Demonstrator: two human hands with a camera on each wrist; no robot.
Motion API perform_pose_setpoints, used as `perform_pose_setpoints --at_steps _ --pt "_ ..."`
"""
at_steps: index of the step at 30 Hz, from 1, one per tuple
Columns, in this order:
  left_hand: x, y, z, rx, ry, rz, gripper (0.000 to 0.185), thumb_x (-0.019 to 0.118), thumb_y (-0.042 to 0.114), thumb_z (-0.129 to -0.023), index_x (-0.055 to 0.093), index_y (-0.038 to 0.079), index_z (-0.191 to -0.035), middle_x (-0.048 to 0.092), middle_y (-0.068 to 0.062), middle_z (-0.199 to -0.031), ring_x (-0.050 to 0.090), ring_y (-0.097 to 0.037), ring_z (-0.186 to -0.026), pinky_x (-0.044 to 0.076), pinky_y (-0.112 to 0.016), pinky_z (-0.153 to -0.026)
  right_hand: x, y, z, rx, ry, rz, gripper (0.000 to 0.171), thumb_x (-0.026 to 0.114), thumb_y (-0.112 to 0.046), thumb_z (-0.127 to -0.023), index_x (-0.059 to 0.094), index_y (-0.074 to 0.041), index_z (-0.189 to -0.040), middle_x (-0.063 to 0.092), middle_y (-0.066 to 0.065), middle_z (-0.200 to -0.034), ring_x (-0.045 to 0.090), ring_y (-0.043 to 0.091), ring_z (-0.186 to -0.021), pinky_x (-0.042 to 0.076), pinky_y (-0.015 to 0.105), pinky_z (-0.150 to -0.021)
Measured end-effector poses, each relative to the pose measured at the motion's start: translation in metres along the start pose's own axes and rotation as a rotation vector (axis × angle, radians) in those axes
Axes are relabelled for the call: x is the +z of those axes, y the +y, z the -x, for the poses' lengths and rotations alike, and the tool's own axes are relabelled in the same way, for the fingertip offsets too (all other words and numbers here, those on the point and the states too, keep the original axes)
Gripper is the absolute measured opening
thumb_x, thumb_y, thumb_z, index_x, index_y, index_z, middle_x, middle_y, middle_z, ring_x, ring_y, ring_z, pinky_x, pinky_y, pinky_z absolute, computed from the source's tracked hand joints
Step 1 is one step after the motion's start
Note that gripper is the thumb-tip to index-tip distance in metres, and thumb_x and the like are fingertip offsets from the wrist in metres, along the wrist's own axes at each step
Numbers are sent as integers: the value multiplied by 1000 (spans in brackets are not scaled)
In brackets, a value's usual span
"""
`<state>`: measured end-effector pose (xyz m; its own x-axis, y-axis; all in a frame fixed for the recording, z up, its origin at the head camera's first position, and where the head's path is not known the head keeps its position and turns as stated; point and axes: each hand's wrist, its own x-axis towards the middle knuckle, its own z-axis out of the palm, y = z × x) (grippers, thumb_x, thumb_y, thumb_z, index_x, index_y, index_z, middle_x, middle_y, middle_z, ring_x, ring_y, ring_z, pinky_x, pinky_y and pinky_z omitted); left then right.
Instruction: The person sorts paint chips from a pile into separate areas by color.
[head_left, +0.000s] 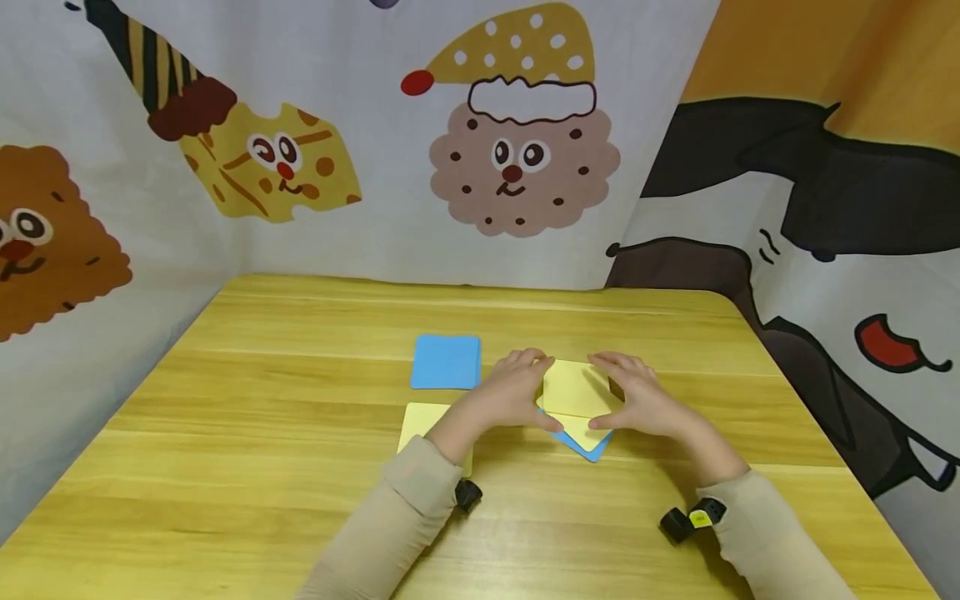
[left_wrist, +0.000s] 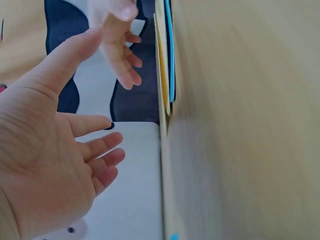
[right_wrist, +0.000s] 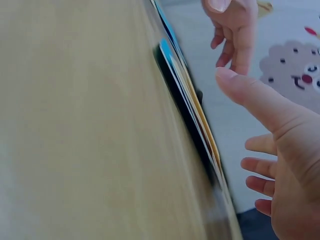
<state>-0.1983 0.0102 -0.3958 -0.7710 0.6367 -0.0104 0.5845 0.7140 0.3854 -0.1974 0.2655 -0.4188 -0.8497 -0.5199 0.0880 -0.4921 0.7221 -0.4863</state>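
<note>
Item 1: top yellow card (head_left: 576,388), flat-looking, between the hands, on a lower yellow card (head_left: 581,429) and a lower blue card (head_left: 595,456). Landmark for the entries below.
Direction: no marked front. Sides run roughly in line with the far edge of the table (head_left: 247,467); the two cards beneath sit diagonally, one corner toward the person.
Long axis: outline close to square; none can be told.

Item 2: left hand (head_left: 510,396), just left of the top yellow card; fingers and thumb loosely spread, pinching nothing.
Item 3: right hand (head_left: 641,404), just right of the same card; likewise spread. Both wrist views show the hands raised above the card edges, apparently clear of them.

Item 4: blue card (head_left: 446,362), left of the top yellow card, well apart; possibly more than one layer.
Item 5: yellow card (head_left: 422,419), left of the top yellow card and closer to the person, partly hidden by the left forearm.

Step, as judged: placing or squaring the top card, the hands framing its sides.
Next move, as judged: calls for both hands to close evenly on the sides if aligning, or lift away cleanly if the angle is intended.
</note>
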Motion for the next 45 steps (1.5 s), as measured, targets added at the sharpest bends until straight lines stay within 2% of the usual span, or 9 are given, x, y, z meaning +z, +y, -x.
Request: perform_pose_setpoints --at_steps 6,12,18,24,31,35,41,45 --pt "6 -4 -18 -29 -20 48 101 78 54 -73 34 4 -148 35 -11 -147 32 -27 -132 27 -43 -108 -2 18 0 55 -35 -15 103 83 -48 -68 36 1 -145 31 27 -145 23 49 -130 14 69 -97" --pt "11 -11 -33 -59 -73 92 100 79 51 -73 33 4 -149 32 -10 -149 29 -27 -134 24 -42 -109 -1 30 -1 102 -70 -14 106 83 -50 -67 33 -1 -147 29 25 -147 21 48 -131 13 69 -97" --pt "14 -16 -40 -65 -126 106 103 82 48 -71 31 3 -149 31 -9 -150 27 -26 -134 23 -39 -110 0 32 -3 96 -98 -25 106 82 -52 -67 35 -3 -147 30 21 -147 21 45 -132 12 68 -99" --pt "15 -18 -43 -57 -150 69 99 80 46 -74 31 4 -149 30 -7 -151 25 -25 -136 23 -38 -110 -1 31 -4 76 -97 -22 100 83 -48 -68 40 -2 -145 34 21 -144 25 44 -129 14 67 -97" --pt "14 -17 -40 -42 -147 64 98 81 46 -73 35 4 -148 33 -7 -148 28 -24 -134 24 -37 -109 -3 26 -3 74 -112 -23 99 84 -49 -67 42 -3 -143 36 19 -142 28 41 -128 17 63 -99" --pt "11 -15 -35 -30 -114 97 97 82 43 -72 36 3 -147 34 -7 -147 30 -24 -131 25 -36 -108 -7 21 -2 67 -103 -24 99 84 -49 -66 42 -2 -143 36 18 -141 28 41 -128 17 64 -99" --pt "1 -14 -24 -5 -60 130 97 85 41 -70 38 3 -146 35 -7 -146 30 -24 -131 27 -37 -107 -13 6 1 52 -85 -35 97 84 -45 -68 41 -3 -144 35 18 -141 27 40 -128 23 62 -98" --pt "-3 -16 -14 7 -53 140 97 85 41 -70 38 3 -146 33 -8 -148 28 -25 -133 27 -40 -108 -13 -5 1 28 -70 -33 95 84 -43 -69 41 -4 -144 36 16 -139 28 38 -126 28 61 -97"
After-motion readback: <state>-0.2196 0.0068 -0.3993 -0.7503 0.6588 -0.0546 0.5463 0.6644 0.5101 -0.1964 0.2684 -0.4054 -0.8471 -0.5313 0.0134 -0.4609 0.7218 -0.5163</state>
